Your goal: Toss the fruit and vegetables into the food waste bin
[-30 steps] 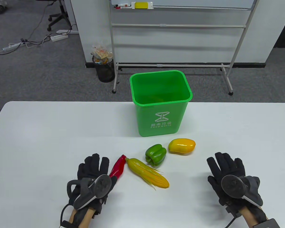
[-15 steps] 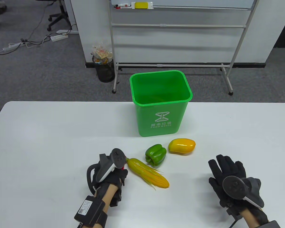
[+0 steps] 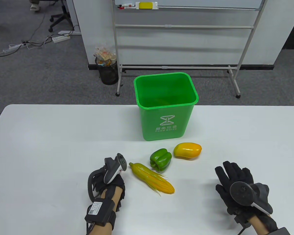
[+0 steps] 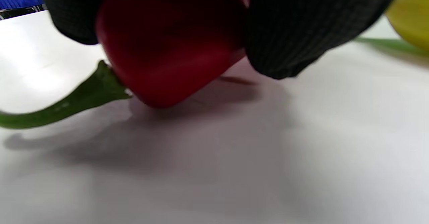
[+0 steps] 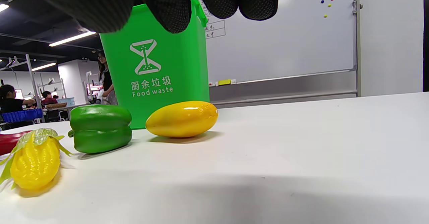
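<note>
The green food waste bin (image 3: 165,107) stands at the table's far middle. In front of it lie a green bell pepper (image 3: 160,159), a yellow mango (image 3: 187,150) and a yellow corn cob (image 3: 152,178). My left hand (image 3: 110,176) is turned on its side just left of the corn and grips a red chili pepper (image 4: 167,49) with a green stem, low over the table; the chili is hidden under the hand in the table view. My right hand (image 3: 235,181) rests flat and empty on the table at the right, fingers spread.
The white table (image 3: 39,146) has bare surface on the left and far right. Beyond its far edge stand a whiteboard frame (image 3: 181,66) and a black mesh bin (image 3: 107,71) on the floor.
My left hand moved right over the red chili, rolled onto its side and closed around it; the chili is no longer seen from above. My right hand barely moved.
</note>
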### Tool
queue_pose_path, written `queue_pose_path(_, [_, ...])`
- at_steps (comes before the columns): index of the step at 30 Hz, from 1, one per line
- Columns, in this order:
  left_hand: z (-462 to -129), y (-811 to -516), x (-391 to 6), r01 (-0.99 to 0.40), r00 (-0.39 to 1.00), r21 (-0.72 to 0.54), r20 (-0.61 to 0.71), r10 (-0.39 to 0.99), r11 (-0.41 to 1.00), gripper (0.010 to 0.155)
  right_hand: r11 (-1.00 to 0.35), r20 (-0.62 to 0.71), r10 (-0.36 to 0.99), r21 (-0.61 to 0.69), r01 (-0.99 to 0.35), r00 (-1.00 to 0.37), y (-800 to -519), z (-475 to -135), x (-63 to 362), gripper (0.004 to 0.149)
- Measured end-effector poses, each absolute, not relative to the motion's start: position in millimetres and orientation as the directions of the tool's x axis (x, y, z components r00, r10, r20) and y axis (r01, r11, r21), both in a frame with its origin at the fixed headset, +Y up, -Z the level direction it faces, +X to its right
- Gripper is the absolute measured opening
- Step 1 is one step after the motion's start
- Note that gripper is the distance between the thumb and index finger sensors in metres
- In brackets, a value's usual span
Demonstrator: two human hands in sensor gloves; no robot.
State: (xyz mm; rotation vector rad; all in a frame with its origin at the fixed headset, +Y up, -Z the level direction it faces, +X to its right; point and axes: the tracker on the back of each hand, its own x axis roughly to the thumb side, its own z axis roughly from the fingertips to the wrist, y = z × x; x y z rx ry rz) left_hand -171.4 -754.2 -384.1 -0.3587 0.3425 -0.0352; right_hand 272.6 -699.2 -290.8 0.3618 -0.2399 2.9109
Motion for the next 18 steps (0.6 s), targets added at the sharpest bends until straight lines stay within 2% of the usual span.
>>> queue_pose_path(4, [-363.5, -741.8, -178.9, -0.139, 0.963, -0.305, -0.261, 0.058, 0.942, 0.08, -0.965, 0.257, 0.193, -0.125, -0.231, -0.947, -699.6, -290.5, 273.8, 0.072])
queue_pose_path(9, [-331.3, -735.9, -158.4, -0.315, 0.947, -0.349, -0.058, 0.315, 0.883, 0.08, -0.968, 0.264, 0.182, -0.123, -0.22, -0.947, -700.2, -290.2, 272.2, 0.072])
queue_pose_path(10, [-324.4, -736.1, -149.1, -0.368, 0.916, -0.387, 0.009, 0.402, 0.846, 0.08, -0.968, 0.265, 0.185, -0.118, -0.223, -0.946, -700.8, -290.0, 271.5, 0.072])
queue_pose_path(12, [-315.2, -738.5, -128.6, -0.439, 0.787, -0.501, 0.186, 0.589, 0.746, 0.08, -0.969, 0.268, 0.184, -0.112, -0.22, -0.946, -701.8, -289.7, 269.9, 0.072])
queue_pose_path(13, [-310.8, -740.4, -117.5, -0.454, 0.699, -0.589, 0.229, 0.677, 0.668, 0.08, -0.971, 0.272, 0.177, -0.11, -0.213, -0.946, -702.4, -289.4, 268.5, 0.072])
queue_pose_path(16, [-302.1, -744.2, -84.9, -0.489, 0.448, -0.77, 0.181, 0.875, 0.41, 0.079, -0.973, 0.286, 0.172, -0.101, -0.209, -0.943, -703.5, -288.1, 264.7, 0.071])
queue_pose_path(18, [-302.7, -739.3, -62.6, -0.466, 0.331, -0.835, 0.142, 0.933, 0.293, 0.079, -0.974, 0.299, 0.164, -0.101, -0.202, -0.94, -703.4, -286.7, 261.9, 0.071])
